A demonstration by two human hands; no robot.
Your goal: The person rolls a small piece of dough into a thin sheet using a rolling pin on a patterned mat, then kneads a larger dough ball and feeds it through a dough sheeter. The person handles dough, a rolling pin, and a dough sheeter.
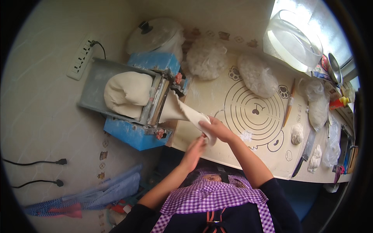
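Observation:
A blue dough sheeter point(132, 135) with a grey metal feed tray stands at the left end of the counter. A large folded lump of white dough point(128, 91) lies in the tray against the rollers. From the rollers' right side a flat dough sheet point(189, 112) comes out, twisted along its length. My right hand point(215, 128) grips the sheet's far end, thumb on top. My left hand point(193, 154) is slightly blurred just below that end, fingers beside the dough; whether it grips any is unclear.
A printed pastry mat point(209, 96) covers the counter. Bagged dough pieces point(207, 58) and another bag point(258, 75) lie at the back. Rightward are a wooden rolling pin point(289, 103), small dough lumps point(297, 134) and a knife point(305, 153). A socket strip point(80, 59) is on the wall.

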